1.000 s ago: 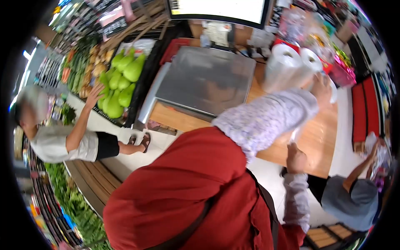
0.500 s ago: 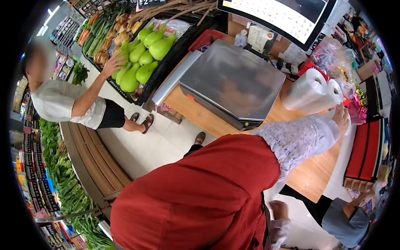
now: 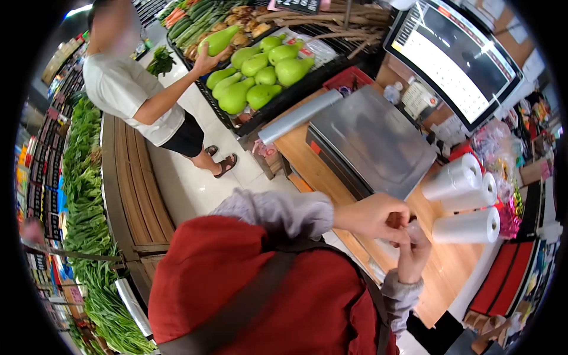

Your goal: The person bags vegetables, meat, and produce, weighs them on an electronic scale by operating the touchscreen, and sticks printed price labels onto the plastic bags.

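My left hand [image 3: 378, 218] and my right hand [image 3: 413, 254] meet over the wooden counter [image 3: 452, 263], fingers closed in a pinch. Between them shows a bit of a clear plastic bag [image 3: 416, 229], mostly hidden by the fingers. Just right of my hands are several white rolls of plastic bags, the nearest roll [image 3: 464, 226] close to my right hand. A flat metal weighing scale [image 3: 373, 142] stands on the counter beyond my left hand.
Across the counter, a person in a white shirt [image 3: 121, 83] holds a green bottle gourd [image 3: 219, 40] above a black crate of gourds [image 3: 236, 96]. A lit screen [image 3: 452, 62] stands behind the scale. Leafy greens [image 3: 89, 195] line the left side.
My left hand has come back from the bag rolls and joined my right hand, which has risen over the counter. The other person has lifted a gourd. My view has shifted.
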Demonstrator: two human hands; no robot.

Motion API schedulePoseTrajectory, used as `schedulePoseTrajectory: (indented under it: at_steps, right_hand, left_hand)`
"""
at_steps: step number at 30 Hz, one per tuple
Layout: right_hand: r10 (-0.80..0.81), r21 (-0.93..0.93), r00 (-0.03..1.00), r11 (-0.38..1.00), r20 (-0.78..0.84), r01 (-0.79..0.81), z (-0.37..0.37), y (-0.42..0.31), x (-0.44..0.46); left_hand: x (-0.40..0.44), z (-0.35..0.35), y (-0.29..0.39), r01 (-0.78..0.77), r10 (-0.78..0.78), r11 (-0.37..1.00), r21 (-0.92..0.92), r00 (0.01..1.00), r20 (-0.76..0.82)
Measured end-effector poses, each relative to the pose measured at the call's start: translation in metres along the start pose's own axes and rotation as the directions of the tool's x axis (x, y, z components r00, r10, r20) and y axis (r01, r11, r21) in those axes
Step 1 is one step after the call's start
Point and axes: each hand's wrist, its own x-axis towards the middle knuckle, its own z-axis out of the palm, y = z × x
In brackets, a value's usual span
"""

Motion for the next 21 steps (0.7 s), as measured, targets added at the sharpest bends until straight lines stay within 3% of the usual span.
schedulePoseTrajectory:
  at_steps: [2, 3, 5, 6, 8, 11, 14, 16, 17, 18, 20, 21]
  right_hand:
    - [-0.043, 0.009, 0.999, 0.999, 0.031, 0.043, 0.04, -0.011, 0.021]
    - [-0.051, 0.054, 0.995, 0.997, 0.081, 0.047, 0.061, -0.017, 0.03]
    - [-0.013, 0.142, 0.982, 0.99, 0.187, -0.014, 0.096, -0.023, 0.044]
    - [-0.021, 0.17, 0.985, 0.985, 0.174, -0.009, 0.118, -0.026, 0.05]
    - [0.008, 0.267, 0.966, 0.961, 0.258, -0.079, 0.154, -0.027, 0.062]
    - [-0.04, 0.289, 0.947, 0.956, 0.318, -0.057, 0.209, -0.03, 0.071]
    - [0.011, 0.244, 0.926, 0.963, 0.378, -0.111, 0.253, -0.027, 0.079]
    - [0.074, 0.199, 0.926, 0.967, 0.37, -0.157, 0.28, -0.038, 0.084]
    - [0.059, 0.116, 0.931, 0.987, 0.361, -0.108, 0.292, -0.038, 0.086]
    - [0.099, 0.159, 0.922, 0.973, 0.375, -0.169, 0.305, -0.036, 0.088]
    - [0.109, 0.218, 0.916, 0.954, 0.387, -0.205, 0.33, -0.032, 0.088]
    - [0.132, 0.282, 0.91, 0.925, 0.394, -0.256, 0.342, -0.035, 0.086]
  left_hand:
    - [-0.031, -0.021, 0.0, 0.031, -0.062, 0.978, -0.208, 0.988, -0.142]
    - [-0.047, -0.031, -0.003, 0.024, -0.055, 0.98, -0.197, 0.986, -0.155]
    - [-0.076, -0.051, -0.006, 0.164, -0.243, 0.927, -0.337, 0.948, -0.206]
    - [-0.088, -0.064, -0.002, 0.159, -0.239, 0.93, -0.331, 0.946, -0.218]
    - [-0.117, -0.087, 0.008, 0.255, -0.458, 0.785, -0.565, 0.852, -0.251]
    - [-0.158, -0.124, 0.019, 0.287, -0.506, 0.808, -0.514, 0.786, -0.356]
    - [-0.191, -0.145, 0.018, 0.291, -0.542, 0.811, -0.508, 0.7, -0.465]
    - [-0.214, -0.159, 0.014, 0.348, -0.506, 0.861, -0.371, 0.667, -0.548]
    - [-0.225, -0.166, 0.012, 0.421, -0.441, 0.889, -0.183, 0.674, -0.593]
    - [-0.233, -0.172, 0.014, 0.431, -0.464, 0.878, -0.205, 0.67, -0.579]
    - [-0.242, -0.185, 0.022, 0.524, -0.376, 0.851, 0.032, 0.652, -0.658]
    - [-0.246, -0.188, 0.026, 0.528, -0.397, 0.849, 0.01, 0.651, -0.647]
